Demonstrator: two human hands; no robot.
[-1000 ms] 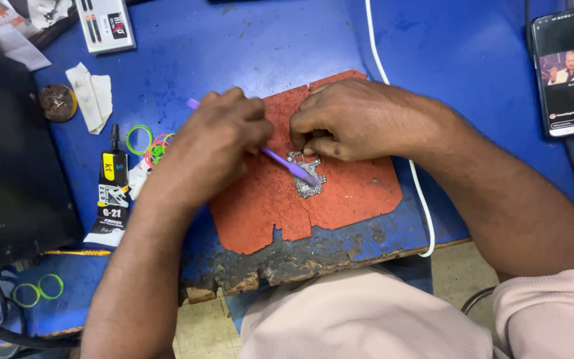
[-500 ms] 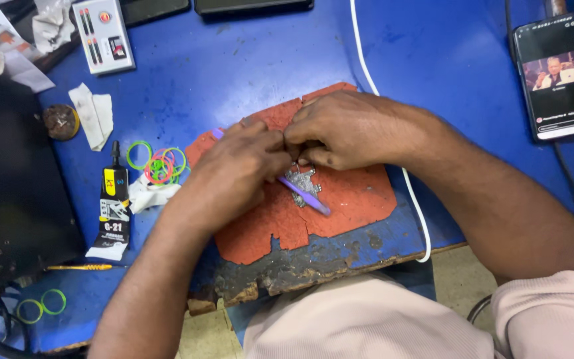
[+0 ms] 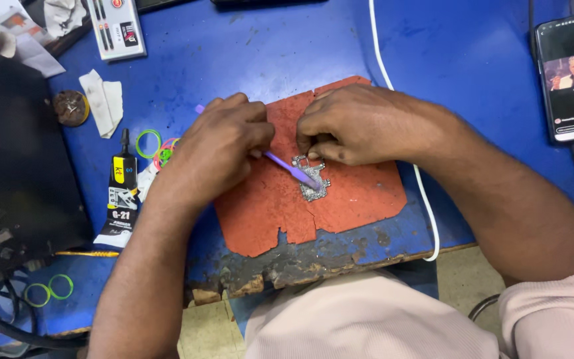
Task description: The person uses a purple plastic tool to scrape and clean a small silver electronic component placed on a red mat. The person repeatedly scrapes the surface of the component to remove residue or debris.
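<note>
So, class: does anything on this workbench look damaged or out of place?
Yes. The blue table's front edge is charred and crumbling below the red mat, which is cracked and ragged near the circuit board.

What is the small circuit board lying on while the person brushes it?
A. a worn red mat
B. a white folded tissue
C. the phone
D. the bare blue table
A: the small circuit board, brushed by the left hand, lies on the worn red mat.
</note>
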